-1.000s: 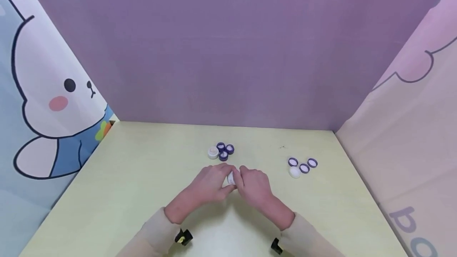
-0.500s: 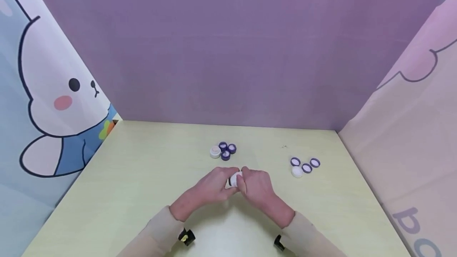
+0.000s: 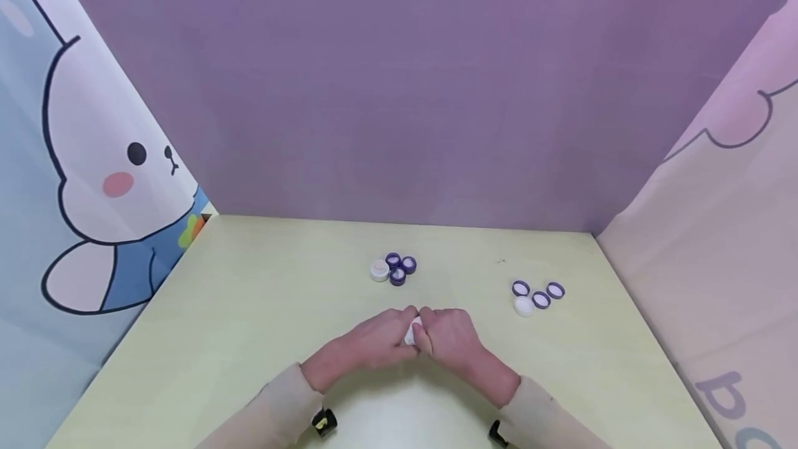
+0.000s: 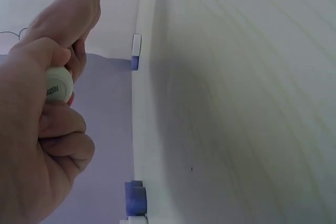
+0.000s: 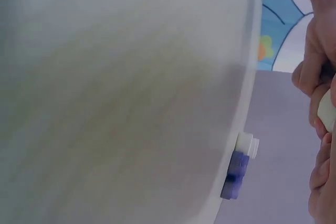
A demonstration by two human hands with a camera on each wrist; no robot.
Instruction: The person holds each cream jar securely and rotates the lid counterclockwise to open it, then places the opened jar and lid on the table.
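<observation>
A small white jar [image 3: 411, 331] is held between both hands above the near part of the table. My left hand [image 3: 382, 339] curls its fingers and thumb round one side of it. From the other side my right hand [image 3: 454, 339] grips it, with the thumb over the white surface. In the left wrist view a round white end of the jar [image 4: 59, 85] carries small dark print, and a bit of red shows beside it. The right wrist view catches only a slice of the jar [image 5: 326, 111] between the fingers. Most of it is hidden.
Beyond the hands on the table [image 3: 280, 283] stand an open white jar [image 3: 379, 270] and a cluster of purple jars [image 3: 397, 276]. To the right lie several purple-rimmed lids [image 3: 541, 300] and a white lid [image 3: 524, 306]. A purple backdrop [image 3: 399, 89] rises behind.
The hands have drawn closer together round the jar, which turned between them; a dark edge seen half a second ago is covered now. The head view has shifted slightly. Jars and lids stay put.
</observation>
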